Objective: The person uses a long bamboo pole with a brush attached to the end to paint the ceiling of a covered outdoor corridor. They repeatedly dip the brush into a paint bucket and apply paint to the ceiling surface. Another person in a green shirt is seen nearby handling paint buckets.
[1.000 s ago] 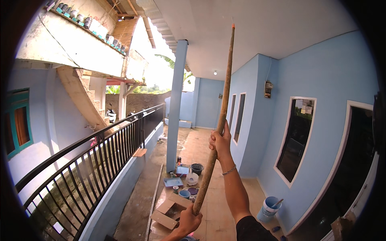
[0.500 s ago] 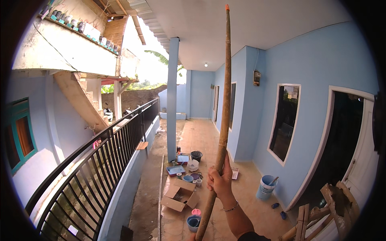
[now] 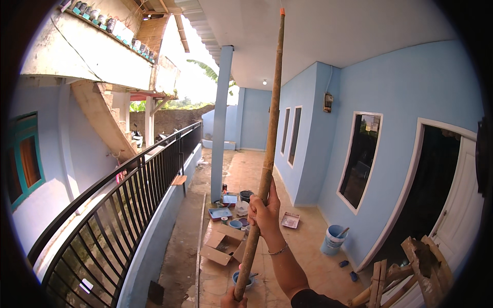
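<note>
Currently, the head camera shows a long, tapering brown bamboo pole (image 3: 272,128) running from the lower centre of the frame almost to its top edge. Its orange tip (image 3: 282,11) stands farther left in the frame than half a second ago. The left hand (image 3: 234,299), then barely in view, shows at the bottom edge, and a shallow whitish tray with reddish stains (image 3: 290,220), partly covered before, lies uncovered right of centre.

Counted on the tan tiled floor (image 3: 303,256) are one open brown cardboard box (image 3: 215,253), left of the pole; two shallow blue rectangular trays (image 3: 220,213) beyond it; and one blue-and-white plastic bucket (image 3: 331,246) at lower right, a stick leaning inside. Three white-framed dark windows (image 3: 361,160) line the light-blue wall (image 3: 411,92) at right.

Below centre, the right hand (image 3: 264,211) is clamped on the pole, fingers curled round it, one digit pointing up alongside. The left hand, cut off by the frame, is closed around the pole's lower end.
</note>
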`<state>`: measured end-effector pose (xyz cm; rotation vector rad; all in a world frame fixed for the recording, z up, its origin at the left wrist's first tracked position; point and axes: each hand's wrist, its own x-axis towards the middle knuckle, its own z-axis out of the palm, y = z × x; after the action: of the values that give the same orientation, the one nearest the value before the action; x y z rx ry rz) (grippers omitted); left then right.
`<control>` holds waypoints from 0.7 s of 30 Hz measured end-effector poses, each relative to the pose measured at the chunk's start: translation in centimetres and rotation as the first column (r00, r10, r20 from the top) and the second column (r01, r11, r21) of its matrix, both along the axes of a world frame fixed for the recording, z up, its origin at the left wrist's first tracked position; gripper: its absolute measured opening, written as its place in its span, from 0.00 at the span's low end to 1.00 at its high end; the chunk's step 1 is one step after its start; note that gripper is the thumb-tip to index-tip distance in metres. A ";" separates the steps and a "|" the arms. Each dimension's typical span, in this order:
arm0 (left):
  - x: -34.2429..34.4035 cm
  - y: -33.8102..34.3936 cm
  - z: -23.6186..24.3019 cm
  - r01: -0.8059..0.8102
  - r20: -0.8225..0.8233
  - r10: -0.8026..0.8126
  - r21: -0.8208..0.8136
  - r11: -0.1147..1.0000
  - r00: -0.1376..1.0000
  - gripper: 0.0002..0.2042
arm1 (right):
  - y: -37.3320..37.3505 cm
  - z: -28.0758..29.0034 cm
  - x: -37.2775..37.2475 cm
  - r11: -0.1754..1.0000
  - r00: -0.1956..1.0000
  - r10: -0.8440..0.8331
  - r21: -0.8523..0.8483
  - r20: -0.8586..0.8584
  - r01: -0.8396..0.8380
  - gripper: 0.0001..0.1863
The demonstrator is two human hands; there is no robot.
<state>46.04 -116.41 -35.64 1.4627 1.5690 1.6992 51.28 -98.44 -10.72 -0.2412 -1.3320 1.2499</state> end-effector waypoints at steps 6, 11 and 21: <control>-2.4 5.5 4.8 -0.007 0.098 0.010 -0.026 1.000 0.995 0.09 | 7.0 4.0 -2.5 0.997 0.999 0.036 0.074 -0.039 -0.033 0.42; -5.0 15.5 7.5 -0.071 -0.152 0.076 0.036 0.997 0.986 0.14 | 17.3 7.3 -4.4 0.996 0.997 0.050 0.073 -0.061 -0.046 0.43; -7.8 38.4 17.0 -0.014 -0.147 0.021 0.052 0.999 0.989 0.16 | 43.7 15.0 -7.4 0.994 0.997 0.066 0.092 -0.040 -0.062 0.38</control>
<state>38.20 -77.98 -18.61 1.6384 1.6295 1.6856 43.86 -54.71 4.26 -0.1077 -1.3652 1.2376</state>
